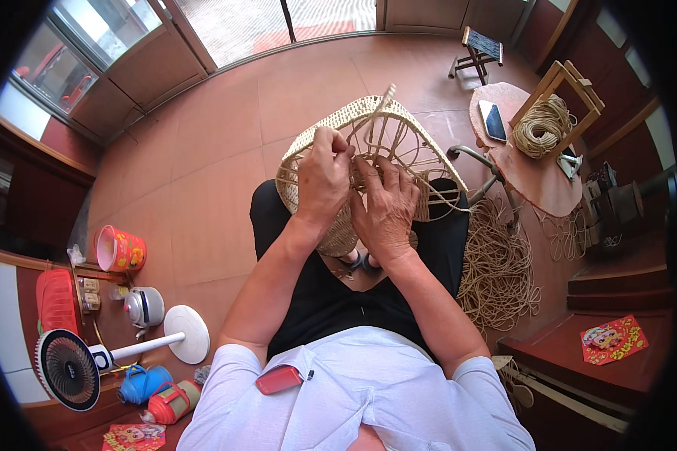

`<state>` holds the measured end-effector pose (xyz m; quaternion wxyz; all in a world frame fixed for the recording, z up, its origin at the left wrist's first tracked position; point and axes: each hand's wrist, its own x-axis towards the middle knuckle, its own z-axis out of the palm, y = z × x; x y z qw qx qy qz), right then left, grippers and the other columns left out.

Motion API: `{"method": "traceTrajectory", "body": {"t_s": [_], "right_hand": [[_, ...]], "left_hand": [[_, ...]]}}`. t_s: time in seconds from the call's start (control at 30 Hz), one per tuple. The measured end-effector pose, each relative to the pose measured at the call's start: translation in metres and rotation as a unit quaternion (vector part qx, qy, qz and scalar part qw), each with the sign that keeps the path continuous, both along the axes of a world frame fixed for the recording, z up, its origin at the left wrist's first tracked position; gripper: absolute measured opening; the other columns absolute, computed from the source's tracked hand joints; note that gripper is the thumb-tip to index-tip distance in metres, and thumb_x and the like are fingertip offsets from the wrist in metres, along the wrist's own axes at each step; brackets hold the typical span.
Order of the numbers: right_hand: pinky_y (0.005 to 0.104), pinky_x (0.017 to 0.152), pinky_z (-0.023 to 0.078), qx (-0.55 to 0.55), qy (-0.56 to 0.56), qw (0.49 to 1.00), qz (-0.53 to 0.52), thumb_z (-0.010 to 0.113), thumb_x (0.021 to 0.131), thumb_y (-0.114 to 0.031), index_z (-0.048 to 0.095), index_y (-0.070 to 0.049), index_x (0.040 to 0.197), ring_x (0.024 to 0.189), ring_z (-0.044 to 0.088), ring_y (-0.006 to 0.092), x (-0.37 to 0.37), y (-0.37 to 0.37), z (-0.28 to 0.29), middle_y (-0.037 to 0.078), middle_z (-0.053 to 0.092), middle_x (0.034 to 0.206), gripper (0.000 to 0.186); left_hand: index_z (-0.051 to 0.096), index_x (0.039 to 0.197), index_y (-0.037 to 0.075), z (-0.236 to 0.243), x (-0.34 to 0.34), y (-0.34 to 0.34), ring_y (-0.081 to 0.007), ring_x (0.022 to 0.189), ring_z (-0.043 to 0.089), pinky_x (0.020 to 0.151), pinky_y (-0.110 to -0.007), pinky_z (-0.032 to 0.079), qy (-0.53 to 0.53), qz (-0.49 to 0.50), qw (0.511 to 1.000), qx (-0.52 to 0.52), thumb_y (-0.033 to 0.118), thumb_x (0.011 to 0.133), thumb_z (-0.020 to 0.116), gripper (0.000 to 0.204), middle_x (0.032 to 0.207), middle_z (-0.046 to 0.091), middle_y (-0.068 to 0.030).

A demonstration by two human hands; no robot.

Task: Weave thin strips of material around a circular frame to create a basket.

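A partly woven basket [302, 143] of pale straw cord rests on my lap, with a dense woven rim and bare ribs showing inside. Over its near left side is my left hand [323, 177], fingers pinched together on a thin straw cord. My right hand [387, 207] lies beside it, back up, its bent fingers gripping the weave; the fingertips are partly hidden. A loose end of twisted cord [380, 109] stands up past the far rim.
A heap of loose cord [496, 263] lies on the floor to the right. Beyond it, a slab-topped table [523, 177] holds a phone [493, 120] and a coil of cord [540, 128] at a wooden frame. A folding stool [478, 54] stands far right. At left are a fan [68, 370], kettle [144, 307] and bucket [120, 249].
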<state>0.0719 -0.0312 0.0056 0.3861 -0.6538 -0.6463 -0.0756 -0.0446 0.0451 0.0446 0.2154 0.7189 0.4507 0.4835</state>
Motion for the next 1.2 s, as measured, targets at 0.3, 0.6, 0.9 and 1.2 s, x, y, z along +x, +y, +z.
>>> {"method": "traceTrajectory", "body": {"t_s": [0.3,0.6,0.9,1.2], "right_hand": [[0.0474,0.102,0.043,0.097,0.002,0.995,0.001,0.081,0.089,-0.016,0.076,-0.019,0.132,0.123,0.06,0.0286,0.0,-0.002,0.009,0.005,0.066,0.126,0.044],[0.0435,0.092,0.044,0.114,0.043,0.992,0.036,0.086,0.086,-0.022,0.079,-0.024,0.104,0.105,0.062,0.0239,-0.001,0.029,-0.002,-0.002,0.064,0.104,0.019],[0.0405,0.091,0.043,0.181,0.048,0.982,0.023,0.084,0.088,-0.023,0.076,-0.025,0.096,0.099,0.064,0.0195,-0.002,0.033,-0.006,-0.009,0.068,0.096,0.011],[0.0417,0.087,0.046,0.132,0.079,0.987,-0.049,0.086,0.09,-0.024,0.081,-0.022,0.096,0.097,0.068,0.0221,0.003,0.029,0.006,-0.004,0.073,0.095,0.009]], "left_hand": [[0.057,0.132,0.009,-0.003,-0.092,-0.039,-0.0005,0.054,0.044,0.046,-0.018,0.035,-0.386,-0.125,0.866,-0.294,0.018,0.113,0.067,0.023,0.092,0.069,-0.0015],[0.072,0.126,0.012,0.023,-0.292,-0.049,-0.0035,0.058,0.038,0.06,-0.027,0.035,-0.441,0.118,0.849,-0.266,0.041,0.11,0.073,0.034,0.065,0.046,0.0085],[0.071,0.117,0.024,-0.024,-0.65,-0.078,-0.0111,0.053,0.041,0.053,-0.034,0.036,-0.392,0.464,0.738,-0.293,0.063,0.107,0.062,0.041,0.075,0.055,0.0082],[0.075,0.112,0.009,-0.082,-0.614,-0.095,-0.0109,0.052,0.054,0.047,-0.028,0.042,-0.202,0.478,0.784,-0.34,0.03,0.105,0.071,0.023,0.072,0.062,0.0002]]}}
